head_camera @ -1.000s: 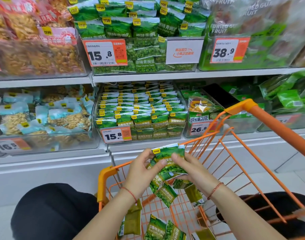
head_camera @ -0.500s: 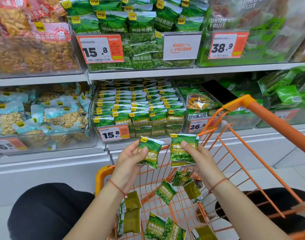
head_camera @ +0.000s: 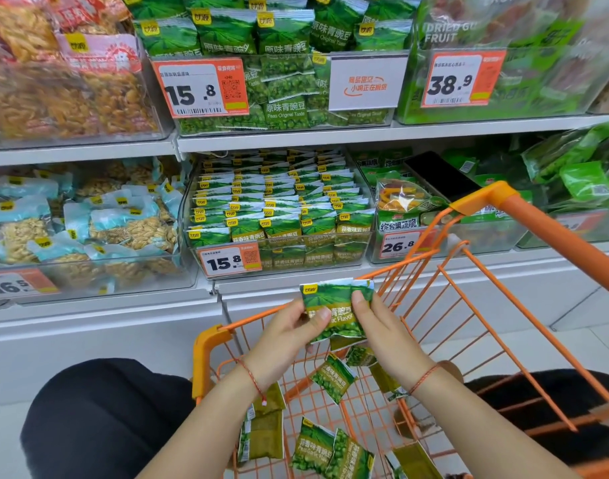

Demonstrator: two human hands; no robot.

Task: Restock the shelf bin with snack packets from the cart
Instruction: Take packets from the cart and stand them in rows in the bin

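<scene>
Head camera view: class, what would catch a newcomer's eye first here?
Both hands, the left hand and right hand, pinch green pea packets together above the orange cart. Behind them, the shelf bin holds neat rows of matching packets, with a 15.8 price tag in front.

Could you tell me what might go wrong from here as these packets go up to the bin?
1. Both hands, left and right, pinch a small stack of packets above the cart; a loose one could slip back in.
2. The bin already looks nearly full of tidy rows, so pushing more in may topple them.
3. The upper bin holds similar green packets marked Original, so a mix-up is possible.
</scene>
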